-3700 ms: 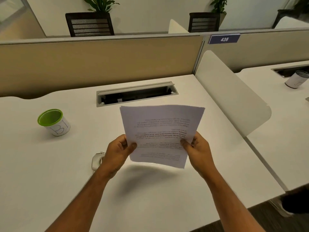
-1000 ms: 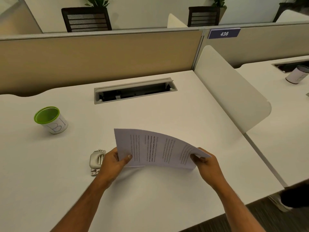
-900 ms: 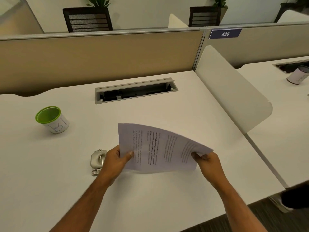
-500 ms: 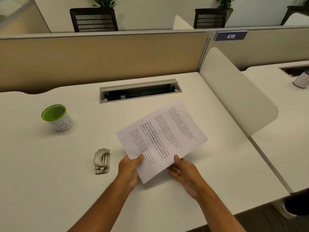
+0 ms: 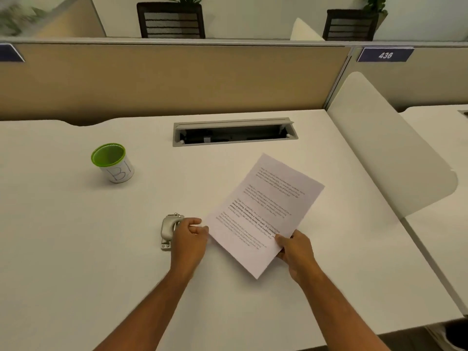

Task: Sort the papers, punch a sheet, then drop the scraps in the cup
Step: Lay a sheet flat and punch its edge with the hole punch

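A broad white desk [image 5: 76, 249] fills most of the view, backed by a tan fabric partition wall [image 5: 177, 79] with a grey top rail. At the desk's right edge stands a rounded white divider panel [image 5: 385, 148], and a second white desk begins beyond it. A small dark blue sign with the white number 436 [image 5: 385, 54] hangs on the partition to the right. Two dark slatted chair backs show behind the partition. Set into the desk near the partition is a long grey cable tray with its lid raised [image 5: 234, 131].

The white printed papers [image 5: 263, 211] lie skewed on the desk right of centre, one corner pointing towards the cable tray and the near corner pointing at the person. The right hand [image 5: 296, 254] pinches their near right edge, thumb on top and fingers underneath. The left hand [image 5: 188, 240] rests loosely curled just beside the left corner of the papers; whether the fingertips touch them cannot be told. It grasps nothing, and partly covers the small silver metal hole punch [image 5: 168, 228] that sits on the desk to its left.

Well apart, at the far left, stands a white paper cup with a green inside and handwritten letters on its side [image 5: 112, 163], upright.
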